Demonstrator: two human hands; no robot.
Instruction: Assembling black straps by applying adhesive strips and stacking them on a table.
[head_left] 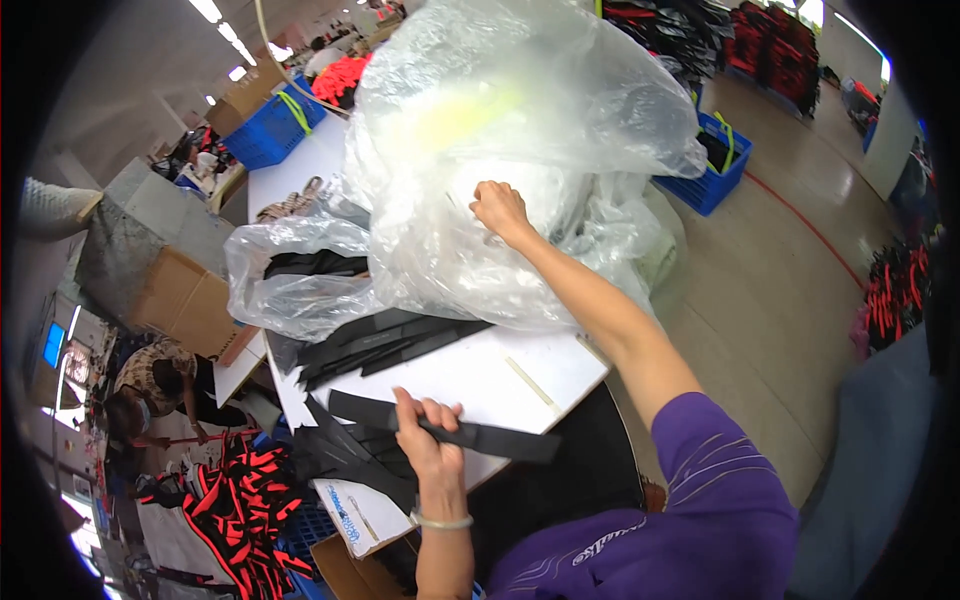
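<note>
Seen from the head camera, the left hand (428,432) is closed around a flat black strip (470,436), pinning it across the near edge of the white tabletop (500,370), where it is within easy reach. The right hand (500,210), arm stretched forward, grips a fold of a large clear plastic bag (510,150) that stands bulging on the tabletop, its fingers curled into the film as if to steady it or pull it open. More black strips (385,340) lie fanned out between the two hands, just beside the bag's base, and another loose pile (350,450) sits by the left wrist. A smaller clear bag (290,275) holding dark pieces rests to the left. Blue crates (270,130) stand behind.
</note>
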